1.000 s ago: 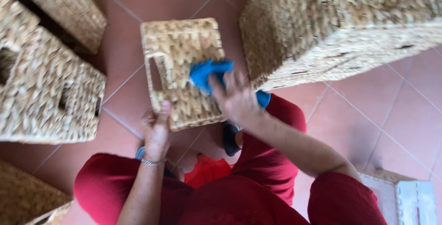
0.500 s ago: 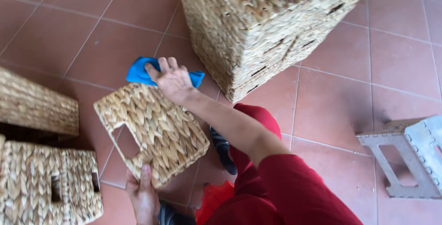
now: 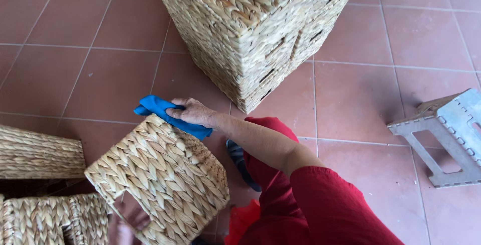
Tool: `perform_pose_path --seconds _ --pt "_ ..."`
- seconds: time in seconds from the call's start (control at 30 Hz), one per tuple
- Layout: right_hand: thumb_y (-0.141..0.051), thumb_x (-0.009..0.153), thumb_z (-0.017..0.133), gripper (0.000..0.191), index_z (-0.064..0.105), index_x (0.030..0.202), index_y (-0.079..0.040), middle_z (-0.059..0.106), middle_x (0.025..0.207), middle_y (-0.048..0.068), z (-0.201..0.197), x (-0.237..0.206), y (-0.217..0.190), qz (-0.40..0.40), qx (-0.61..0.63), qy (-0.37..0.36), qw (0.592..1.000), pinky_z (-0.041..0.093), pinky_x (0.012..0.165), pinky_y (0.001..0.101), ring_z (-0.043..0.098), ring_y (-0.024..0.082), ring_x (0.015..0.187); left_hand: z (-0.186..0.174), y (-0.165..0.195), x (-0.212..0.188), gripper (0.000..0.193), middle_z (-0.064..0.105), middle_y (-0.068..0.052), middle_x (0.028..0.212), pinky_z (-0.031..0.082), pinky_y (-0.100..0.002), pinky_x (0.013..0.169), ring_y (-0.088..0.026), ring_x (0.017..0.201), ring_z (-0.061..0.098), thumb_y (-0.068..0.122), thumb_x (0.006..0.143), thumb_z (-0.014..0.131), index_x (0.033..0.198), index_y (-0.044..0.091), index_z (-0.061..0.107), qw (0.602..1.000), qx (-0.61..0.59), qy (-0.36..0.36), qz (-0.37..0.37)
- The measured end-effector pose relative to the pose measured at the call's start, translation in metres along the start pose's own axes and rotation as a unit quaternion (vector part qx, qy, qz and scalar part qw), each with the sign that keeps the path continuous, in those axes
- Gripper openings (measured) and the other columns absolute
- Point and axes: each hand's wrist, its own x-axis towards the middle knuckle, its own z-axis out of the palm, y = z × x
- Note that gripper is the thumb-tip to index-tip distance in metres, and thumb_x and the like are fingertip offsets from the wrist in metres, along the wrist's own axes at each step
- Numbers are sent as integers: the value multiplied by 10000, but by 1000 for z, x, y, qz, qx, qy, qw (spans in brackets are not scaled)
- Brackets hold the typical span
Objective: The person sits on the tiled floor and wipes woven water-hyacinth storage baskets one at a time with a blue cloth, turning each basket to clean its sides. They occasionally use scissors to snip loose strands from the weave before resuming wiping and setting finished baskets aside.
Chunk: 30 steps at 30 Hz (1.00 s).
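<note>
Wiping step in hand. Right hand point(image 3: 193, 113) fingers pressed onto blue cloth point(image 3: 168, 114) at far top edge of tilted woven basket point(image 3: 160, 180), near left on tiled floor. Left hand point(image 3: 131, 219) glimpsed through handle cutout; grip unclear. Next: probably drag cloth along rim.

I wore a red short-sleeved top point(image 3: 325, 200) and red trousers point(image 3: 265, 165), my forearm bare, with a dark shoe point(image 3: 240, 162).
</note>
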Motion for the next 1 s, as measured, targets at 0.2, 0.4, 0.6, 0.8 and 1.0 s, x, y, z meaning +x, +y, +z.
perform_pose_path --seconds 0.2,0.4,0.6,0.8,1.0 --pt "-474 992 554 554 531 1413 -115 660 1301 136 23 -23 -18 7 57 39 998 440 1107 401 601 274 1264 8 -11 23 608 618 -198 747 394 -335 429 -233 529 570 531 1118 544 1214 -64 620 990 -13 84 110" --pt "-400 994 619 515 556 1400 -90 670 1231 103 22 -47 -26 -50 225 89 969 475 1057 377 614 210 1190 -18 -45 59 781 651 -113 694 382 -306 383 -196 481 534 668 1073 258 1275 1 610 993 77 28 88" --pt "-346 993 671 500 555 1396 -72 657 1070 66 47 -70 7 -60 373 86 922 519 830 334 614 187 939 31 -96 19 717 557 -151 733 463 -367 531 -266 616 555 626 1183 289 1308 -23 566 948 -82 279 125" --pt "-423 938 708 497 644 1287 -74 730 1016 9 28 -72 55 89 252 67 961 578 758 268 678 112 854 36 -102 2 337 671 -85 1037 587 -349 856 -202 978 676 373 1144 520 1140 49 611 964 -238 81 89" --pt "-342 1062 697 377 660 1332 -81 672 1087 91 4 -71 33 -186 45 28 981 553 788 327 636 192 922 51 -151 -17 388 704 -67 1067 507 -297 965 -164 1038 634 347 1103 534 1199 -6 664 980 -171 86 57"
